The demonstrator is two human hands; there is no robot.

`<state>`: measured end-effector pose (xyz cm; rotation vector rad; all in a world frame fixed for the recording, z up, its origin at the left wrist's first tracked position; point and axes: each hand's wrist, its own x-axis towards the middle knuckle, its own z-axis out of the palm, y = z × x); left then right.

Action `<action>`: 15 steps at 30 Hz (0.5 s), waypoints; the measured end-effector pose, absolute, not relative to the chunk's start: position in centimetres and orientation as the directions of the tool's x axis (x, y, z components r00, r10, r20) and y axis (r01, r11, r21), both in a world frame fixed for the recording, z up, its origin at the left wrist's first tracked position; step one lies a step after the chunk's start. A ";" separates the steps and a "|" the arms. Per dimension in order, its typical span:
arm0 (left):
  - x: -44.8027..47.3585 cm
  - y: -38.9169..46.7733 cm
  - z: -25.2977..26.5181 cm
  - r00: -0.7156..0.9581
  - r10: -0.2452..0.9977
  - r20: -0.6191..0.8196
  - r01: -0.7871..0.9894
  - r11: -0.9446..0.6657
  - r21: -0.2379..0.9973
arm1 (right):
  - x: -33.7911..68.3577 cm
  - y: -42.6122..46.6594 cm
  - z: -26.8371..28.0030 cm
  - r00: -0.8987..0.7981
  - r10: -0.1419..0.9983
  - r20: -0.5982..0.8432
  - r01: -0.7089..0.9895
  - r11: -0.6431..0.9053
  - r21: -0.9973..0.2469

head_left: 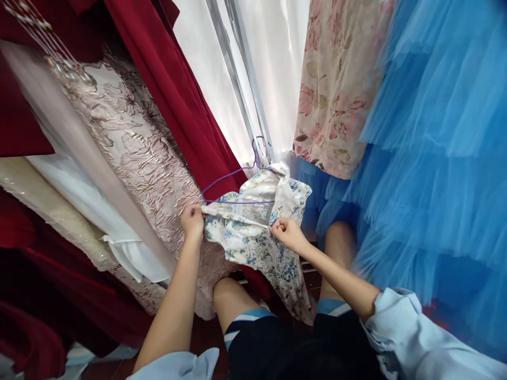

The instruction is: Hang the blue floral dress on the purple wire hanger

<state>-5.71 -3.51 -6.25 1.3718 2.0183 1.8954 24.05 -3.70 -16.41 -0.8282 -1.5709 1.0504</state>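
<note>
A white floral dress [253, 240] with blue and yellow flowers hangs in front of my knees. Part of it sits on a purple wire hanger [233, 174], whose left arm shows bare. My left hand [193, 220] is closed on the dress's edge at the left, pulling the cloth taut. My right hand [288, 233] pinches the cloth near the front opening, below the hanger's bar. Between both hands the fabric edge runs in a nearly straight line. The lower part of the dress drops down between my legs.
Dark red garments [170, 89] and a pink brocade dress [146, 153] hang at the left. A pink floral garment [336, 95] and a blue tulle dress [428, 174] hang at the right. Metal poles [237, 74] stand before a white curtain [277, 63].
</note>
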 end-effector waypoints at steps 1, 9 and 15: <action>-5.7 -3.6 -7.8 -0.601 0.647 0.470 0.522 -0.127 0.843 | 23.9 -3.6 -16.7 -0.245 0.898 0.365 0.030 0.383 -0.923; 3.4 -5.7 -10.9 -0.036 0.889 0.457 0.500 -0.380 0.778 | 25.0 -3.4 -19.2 -0.474 0.858 0.199 0.237 0.342 -0.909; 10.0 -7.9 -8.5 0.288 0.847 0.446 0.531 -0.529 0.662 | 26.0 -5.3 -14.6 -0.800 0.581 0.149 -0.173 0.014 -0.985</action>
